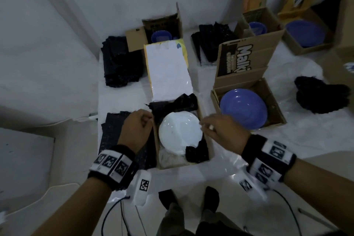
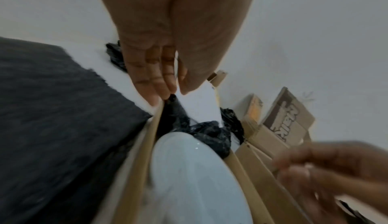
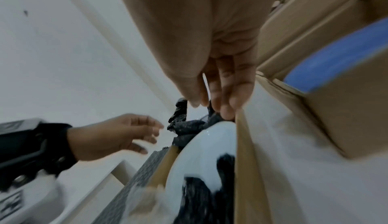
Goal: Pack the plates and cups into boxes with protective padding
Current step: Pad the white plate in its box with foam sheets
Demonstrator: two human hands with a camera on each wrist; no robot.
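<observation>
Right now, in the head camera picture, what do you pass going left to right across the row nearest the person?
Dark mat → left hand → white plate → right hand → blue plate → black padding heap.

Head cam sits high, looking steeply down at the floor – both forearms come in from the bottom edge. The left wrist cam rides low beside the open box (image 2: pixel 144 157), looking along the left hand (image 2: pixel 168 48) toward the far wall. The right wrist cam does the same from the other side. All three catch the white plate (image 1: pixel 180 134) in that box.
</observation>
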